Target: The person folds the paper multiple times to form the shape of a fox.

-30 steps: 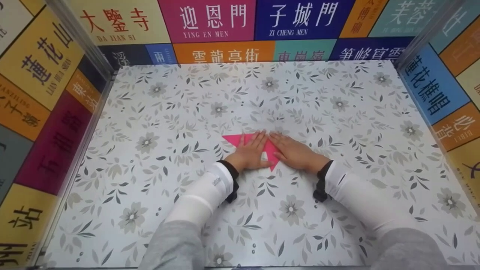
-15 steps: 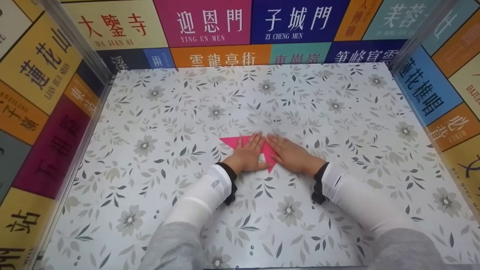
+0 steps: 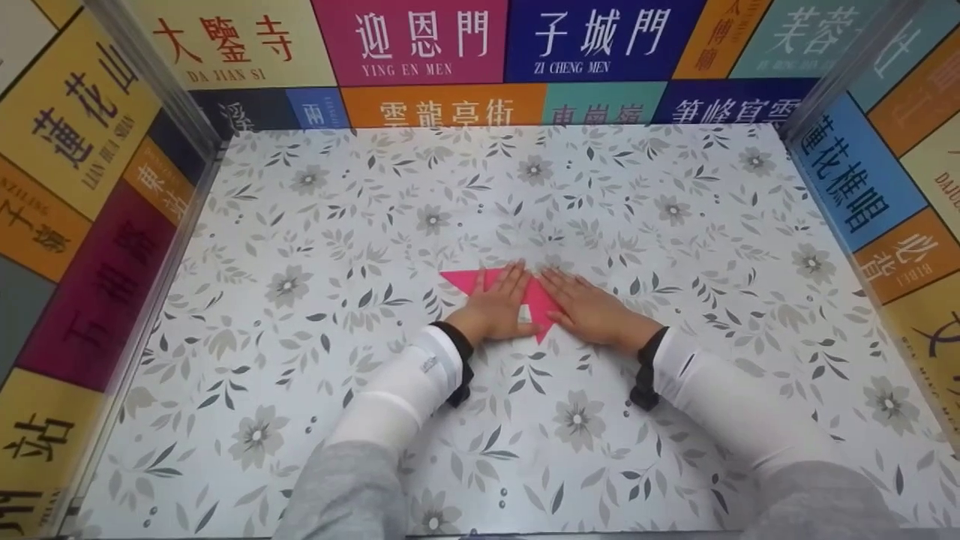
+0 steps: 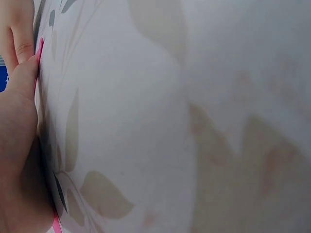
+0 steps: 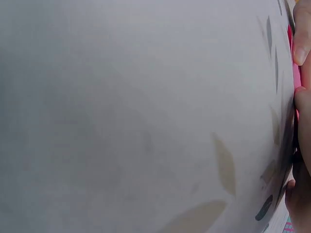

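Note:
In the head view a folded pink sheet of paper (image 3: 541, 300) lies flat near the middle of the table. One pointed corner sticks out to the left, another toward the person. My left hand (image 3: 496, 306) presses on its left part, fingers straight and thumb stretched to the right. Along the sheet's right edge rests my right hand (image 3: 596, 309), its fingers extended and angled inward. A strip of pink paper (image 4: 41, 46) shows beneath the left hand (image 4: 17, 111) in the left wrist view. The right wrist view catches pink paper (image 5: 297, 77) beside the right hand (image 5: 304, 116).
A pale floral cover (image 3: 360, 450) spreads over the table. Panels with coloured lettered blocks stand along the back (image 3: 427, 45), the left (image 3: 82, 127) and the right (image 3: 847, 165).
My right hand has slid slightly to the right along the paper, and its thumb sits farther from the left thumb. The left hand and the sheet stay nearly in place.

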`<state>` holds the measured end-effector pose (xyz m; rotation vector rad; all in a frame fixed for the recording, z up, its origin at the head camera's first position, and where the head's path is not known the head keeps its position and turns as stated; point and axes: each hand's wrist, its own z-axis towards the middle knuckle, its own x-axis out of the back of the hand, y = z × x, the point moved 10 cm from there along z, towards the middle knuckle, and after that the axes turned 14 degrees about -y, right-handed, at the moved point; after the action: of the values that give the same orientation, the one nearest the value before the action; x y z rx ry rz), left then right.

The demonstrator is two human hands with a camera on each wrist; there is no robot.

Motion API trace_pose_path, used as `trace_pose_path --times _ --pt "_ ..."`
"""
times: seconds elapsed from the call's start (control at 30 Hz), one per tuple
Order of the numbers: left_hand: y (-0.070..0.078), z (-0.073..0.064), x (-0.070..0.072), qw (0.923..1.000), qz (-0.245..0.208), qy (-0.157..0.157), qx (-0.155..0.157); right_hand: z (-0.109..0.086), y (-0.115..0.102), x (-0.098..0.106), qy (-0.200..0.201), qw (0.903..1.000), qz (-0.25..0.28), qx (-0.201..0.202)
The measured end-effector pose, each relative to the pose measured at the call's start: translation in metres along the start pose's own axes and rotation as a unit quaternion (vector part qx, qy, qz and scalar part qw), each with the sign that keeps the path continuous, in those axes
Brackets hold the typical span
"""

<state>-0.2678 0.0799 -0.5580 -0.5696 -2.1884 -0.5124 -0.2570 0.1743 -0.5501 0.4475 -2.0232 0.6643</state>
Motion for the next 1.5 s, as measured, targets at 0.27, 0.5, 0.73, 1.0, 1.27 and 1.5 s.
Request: trace_pose_path --times 0.27,0.5,0.73,1.0,1.27,1.5 --pt "-0.002 -0.002 -0.003 1.0000 -0.006 0.001 0.000 -0.007 0.003 -0.003 0.000 0.9999 0.011 0.001" --pt "-0.003 -0.004 -0.001 0.9999 -0.016 0.001 -0.001 -0.018 0.006 -0.006 0.016 0.9996 0.020 0.012" --pt "-0.003 -0.002 -0.002 0.9999 -0.017 0.000 -0.002 -0.033 0.012 -0.014 0.011 0.9994 0.030 0.012" --pt "-0.004 0.003 -0.001 0.9999 -0.015 -0.004 0.003 -0.045 0.017 -0.016 0.002 0.9994 0.034 -0.001" --pt "0.001 0.002 -0.001 0.9999 -0.008 -0.010 -0.008 -0.048 0.022 -0.009 -0.014 0.9945 0.103 -0.016" --pt "0.001 0.002 0.000 0.9999 0.009 -0.007 0.002 -0.029 0.011 0.010 0.027 0.9948 0.098 -0.007"
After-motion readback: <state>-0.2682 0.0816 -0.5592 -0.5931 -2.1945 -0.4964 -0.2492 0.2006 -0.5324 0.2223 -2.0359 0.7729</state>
